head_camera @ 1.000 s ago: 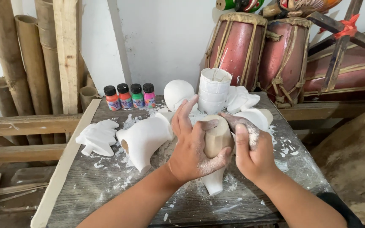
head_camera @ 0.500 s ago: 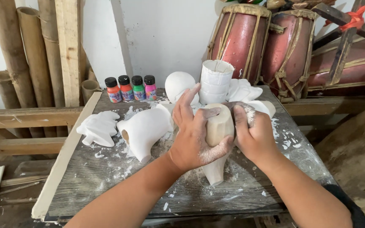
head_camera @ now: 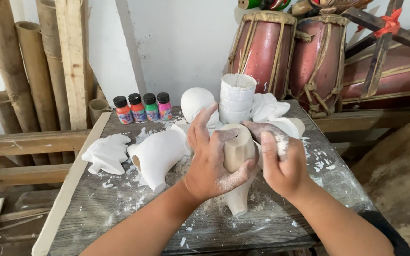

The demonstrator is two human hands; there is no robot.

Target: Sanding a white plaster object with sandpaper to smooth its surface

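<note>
The left hand (head_camera: 212,163) hides much of the plaster figure (head_camera: 238,156); the drums (head_camera: 288,57) are cut off by the top edge.

Left hand (head_camera: 214,163) fingers curled, gripping; right hand (head_camera: 281,163) fingers bent, dusty.

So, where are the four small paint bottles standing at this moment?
In the head view, the four paint bottles stand in a row at the far left edge of the grey table, by the white wall, just behind the white leaf-shaped cast and beside the bamboo poles.
</note>
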